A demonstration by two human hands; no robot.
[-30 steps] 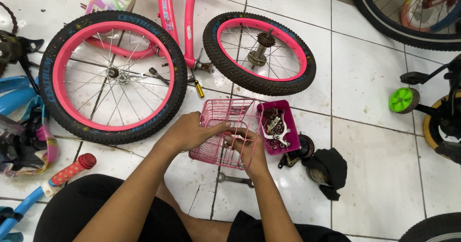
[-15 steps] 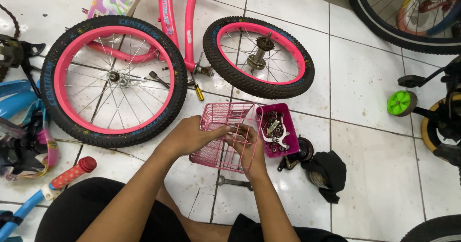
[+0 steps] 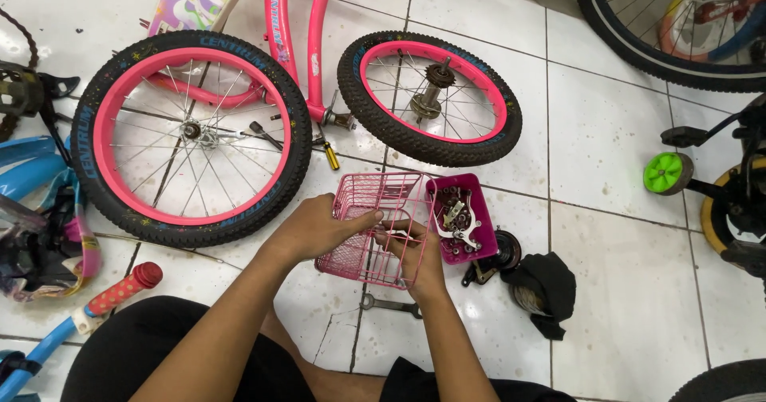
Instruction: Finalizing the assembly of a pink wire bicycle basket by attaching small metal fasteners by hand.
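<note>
A pink wire bicycle basket point(image 3: 375, 202) rests on the white tiled floor in front of me. My left hand point(image 3: 315, 228) grips its near left side, thumb pointing into the basket. My right hand point(image 3: 419, 250) sits at the basket's near right corner, fingers pinching a small metal part inside it. Right beside the basket stands a small magenta tray point(image 3: 463, 185) filled with screws, nuts and metal brackets.
A large pink-rimmed wheel point(image 3: 187, 134) and a smaller one point(image 3: 431, 99) lie beyond the basket beside a pink bike frame point(image 3: 307, 43). A wrench point(image 3: 391, 304) lies near my knee. A black cloth point(image 3: 546, 290), a green training wheel point(image 3: 664, 172) and blue bike parts point(image 3: 48, 346) surround me.
My hands stay on the basket with only small finger shifts. The view has drifted slightly.
</note>
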